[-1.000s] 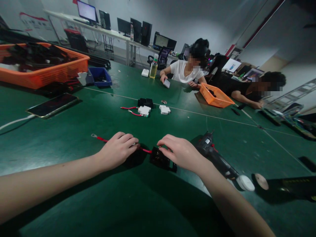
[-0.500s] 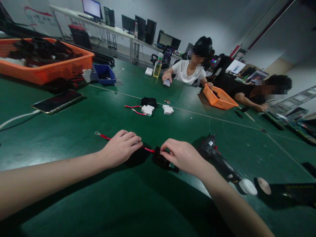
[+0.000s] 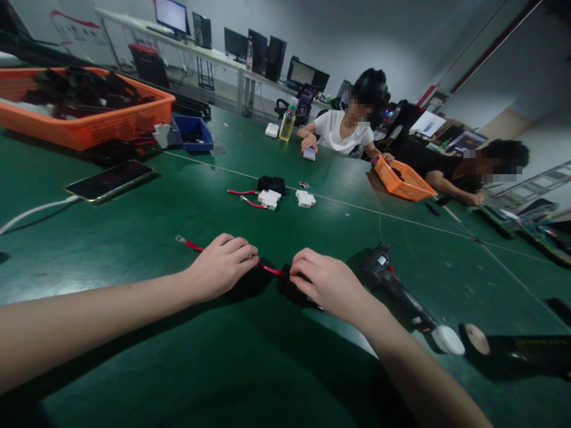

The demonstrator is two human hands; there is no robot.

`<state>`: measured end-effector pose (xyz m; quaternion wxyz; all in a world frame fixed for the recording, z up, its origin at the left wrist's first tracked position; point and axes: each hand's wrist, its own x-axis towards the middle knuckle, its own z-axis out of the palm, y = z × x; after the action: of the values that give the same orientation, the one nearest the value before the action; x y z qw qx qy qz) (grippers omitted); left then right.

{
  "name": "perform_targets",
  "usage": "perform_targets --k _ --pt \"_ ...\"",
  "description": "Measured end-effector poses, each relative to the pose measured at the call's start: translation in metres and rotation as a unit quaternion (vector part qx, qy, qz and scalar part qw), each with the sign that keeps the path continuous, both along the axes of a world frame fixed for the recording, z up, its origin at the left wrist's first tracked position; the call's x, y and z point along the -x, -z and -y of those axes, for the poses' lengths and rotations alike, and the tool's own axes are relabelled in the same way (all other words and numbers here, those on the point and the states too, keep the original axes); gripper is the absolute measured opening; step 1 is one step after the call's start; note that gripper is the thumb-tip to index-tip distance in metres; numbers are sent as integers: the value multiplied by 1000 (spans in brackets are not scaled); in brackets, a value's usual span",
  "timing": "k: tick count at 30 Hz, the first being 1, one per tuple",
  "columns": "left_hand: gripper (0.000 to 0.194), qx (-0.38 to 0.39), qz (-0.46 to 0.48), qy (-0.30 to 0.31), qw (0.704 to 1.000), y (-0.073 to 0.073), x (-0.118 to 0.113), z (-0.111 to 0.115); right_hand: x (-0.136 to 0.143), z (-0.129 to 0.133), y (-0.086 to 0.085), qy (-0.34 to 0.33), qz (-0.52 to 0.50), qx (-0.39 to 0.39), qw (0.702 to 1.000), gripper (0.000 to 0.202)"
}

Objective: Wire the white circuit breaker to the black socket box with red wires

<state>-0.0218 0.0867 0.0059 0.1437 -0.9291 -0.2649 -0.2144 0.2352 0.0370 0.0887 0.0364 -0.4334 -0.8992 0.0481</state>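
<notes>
Cable (image 3: 272, 270), red and lug-ended, stretched across the green table (image 3: 267, 368), pinched under the curled fingers of my left hand (image 3: 225, 266) and reaching the black module (image 3: 286, 286), where my right hand (image 3: 332, 282) bent its fingertips to the edge, though from afar I could not tell whether they gripped anything.

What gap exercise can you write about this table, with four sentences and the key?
The left hand holds a wire coloured ____.
The right hand touches a block coloured ____.
The phone with a white cable is on the picture's ____ side.
Orange baskets on the table number ____.

Missing words: red; black; left; two.
</notes>
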Motion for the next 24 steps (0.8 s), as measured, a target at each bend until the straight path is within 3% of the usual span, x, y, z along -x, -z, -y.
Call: perform_targets --k 24 --pt "18 2 7 9 1000 0 0 0 4 5 4 11 31 -26 999 16"
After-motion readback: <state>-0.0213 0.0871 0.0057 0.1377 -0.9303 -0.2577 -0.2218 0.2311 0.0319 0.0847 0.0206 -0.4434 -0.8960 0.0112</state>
